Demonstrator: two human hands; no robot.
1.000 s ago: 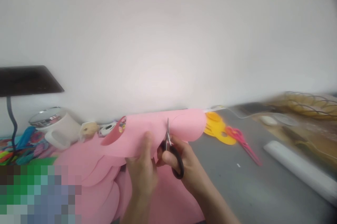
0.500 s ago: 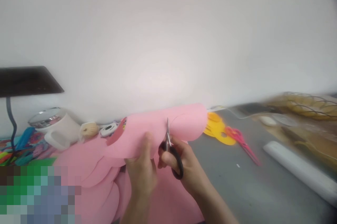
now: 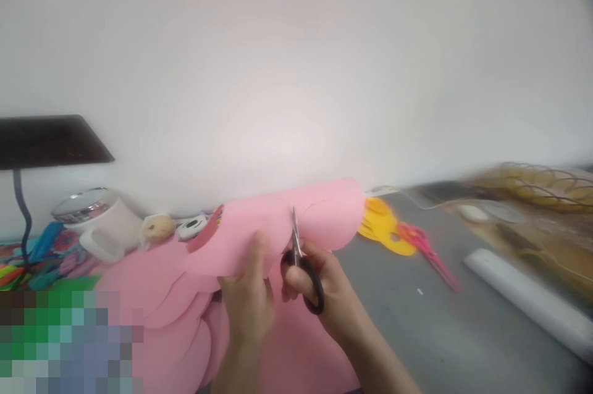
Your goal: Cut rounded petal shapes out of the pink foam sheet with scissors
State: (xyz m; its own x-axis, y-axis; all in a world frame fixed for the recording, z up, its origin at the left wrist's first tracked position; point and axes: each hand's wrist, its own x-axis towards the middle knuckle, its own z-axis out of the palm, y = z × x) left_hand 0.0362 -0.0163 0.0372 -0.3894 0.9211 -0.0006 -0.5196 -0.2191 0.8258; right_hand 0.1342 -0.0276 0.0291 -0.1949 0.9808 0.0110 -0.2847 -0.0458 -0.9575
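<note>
A: Where do we have the pink sheet (image 3: 241, 236)?

B: At the centre of the frame, raised in front of us and curling over at its right end. Our left hand (image 3: 250, 310) has its fingers clamped on the lower edge, thumb on top, probably so the sheet doesn't slip beside the blades.

A: And our right hand (image 3: 333, 295)?

B: Its fingers are closed around the handles of the black-handled scissors (image 3: 314, 286). We point the blades up and away from us at the sheet, likely because that leaves our left thumb out of their way. We can't tell how far apart the blades are.

A: What about the pink pieces (image 3: 171, 338) at lower left?

B: They overlap in a pile, perhaps to save room on the grey surface (image 3: 407, 326). Right of centre, our pink scissors (image 3: 435, 263) lie against the yellow pieces (image 3: 382, 227), seemingly just set aside.
</note>
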